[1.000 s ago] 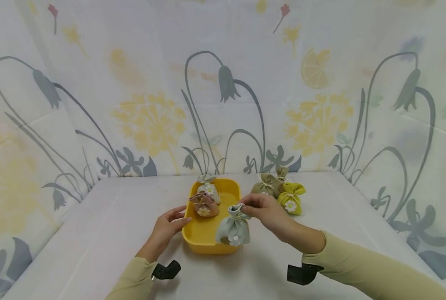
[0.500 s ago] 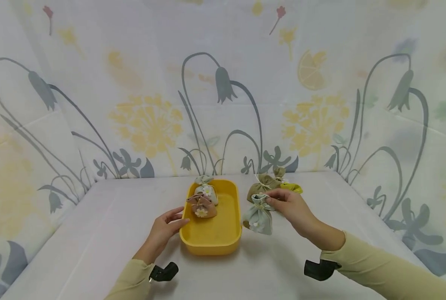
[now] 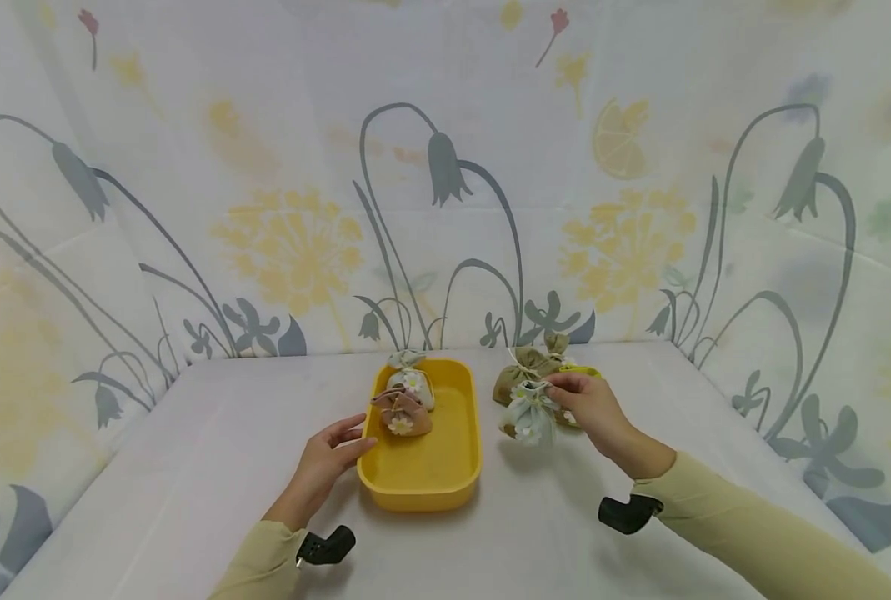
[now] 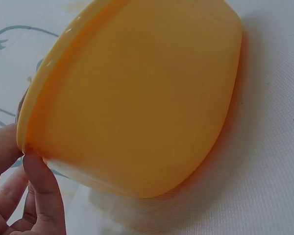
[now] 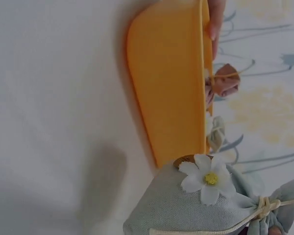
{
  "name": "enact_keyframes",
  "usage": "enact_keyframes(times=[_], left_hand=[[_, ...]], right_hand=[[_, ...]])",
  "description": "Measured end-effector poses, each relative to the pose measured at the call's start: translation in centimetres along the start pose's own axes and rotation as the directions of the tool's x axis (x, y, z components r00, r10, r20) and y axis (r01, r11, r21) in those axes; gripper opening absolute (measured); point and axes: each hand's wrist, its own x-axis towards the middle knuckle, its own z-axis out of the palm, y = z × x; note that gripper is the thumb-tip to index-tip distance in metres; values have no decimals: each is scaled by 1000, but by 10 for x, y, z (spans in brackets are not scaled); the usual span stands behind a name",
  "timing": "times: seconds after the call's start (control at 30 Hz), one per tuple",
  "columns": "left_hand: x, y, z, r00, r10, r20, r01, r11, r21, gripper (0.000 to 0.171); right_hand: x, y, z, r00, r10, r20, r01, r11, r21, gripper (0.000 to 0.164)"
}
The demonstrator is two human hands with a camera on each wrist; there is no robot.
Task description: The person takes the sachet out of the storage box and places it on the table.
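A yellow plastic tub (image 3: 415, 473) stands on the white cloth. My left hand (image 3: 323, 462) pinches its left rim between thumb and fingers, as the left wrist view also shows. With its fingertips my right hand (image 3: 603, 421) holds a pale grey-blue drawstring pouch (image 3: 529, 418) by the gathered neck. This pouch bears white flowers and hangs to the right of the tub, above the cloth; its shadow falls apart from it in the right wrist view. Inside the tub, against its left side, are a dusty-pink pouch (image 3: 407, 418) and a whitish-grey pouch (image 3: 413, 387) behind it.
Just behind the held pouch lies an olive-brown pouch (image 3: 511, 382), with another olive pouch (image 3: 558, 344) farther back. A yellow-green pouch (image 3: 582, 369) is mostly hidden by my right hand. A floral-printed cloth backdrop (image 3: 445, 275) rises at the rear.
My right hand has carried the grey-blue pouch from over the tub's front right corner to the right and back, close to the other pouches. The left hand stays at the rim.
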Motion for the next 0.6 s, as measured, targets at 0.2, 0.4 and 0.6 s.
enact_keyframes(times=[0.2,0.4,0.6], left_hand=[[-1,0,0,1000,-4,-4,4,1000,-8,49],[0,0,0,1000,-7,-8,7,1000,-2,50],[2,-1,1,1000,-3,-6,3,1000,-7,50]], right_hand=[[18,17,3,999,-10,-39,8,999,-50,25],[35,30,8,999,10,-45,-13,998,-63,25],[44,37,11,999,17,-48,-20,997,-74,24]])
